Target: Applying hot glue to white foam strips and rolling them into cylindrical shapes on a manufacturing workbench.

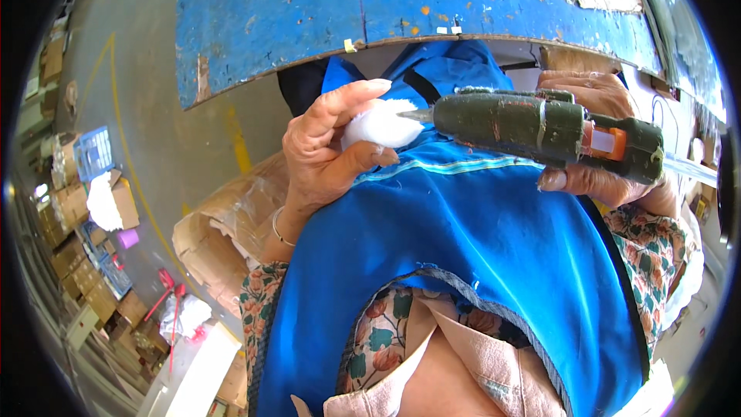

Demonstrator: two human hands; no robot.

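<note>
A small white fluffy lump of soft fibre (380, 125) is pinched in the left hand (328, 147), thumb under it and forefinger curled over the top, held in the air over the person's lap and just below the near edge of the worn blue-painted wooden worktop (324, 8). The metal nozzle tip (413, 114) of a dark green hot-glue gun (540, 130) with an orange trigger part touches the lump's right side. The right hand (594, 139) is closed around the gun's body, fingers wrapped over the top and thumb underneath.

To glue well here, I judge the nozzle should touch the lump only lightly, at a spot clear of the left fingertips, since thumb and forefinger sit very near the hot tip. A short, gentle squeeze looks wiser than a long one: soft fibre soaks up glue and could string or drip onto the blue apron (478, 262) below. Keeping the left wrist steady and the gun level would help place the bead.

Further out, cardboard boxes (77, 208) stand on the grey floor (147, 100) at the left, beyond the worktop's near left corner.
</note>
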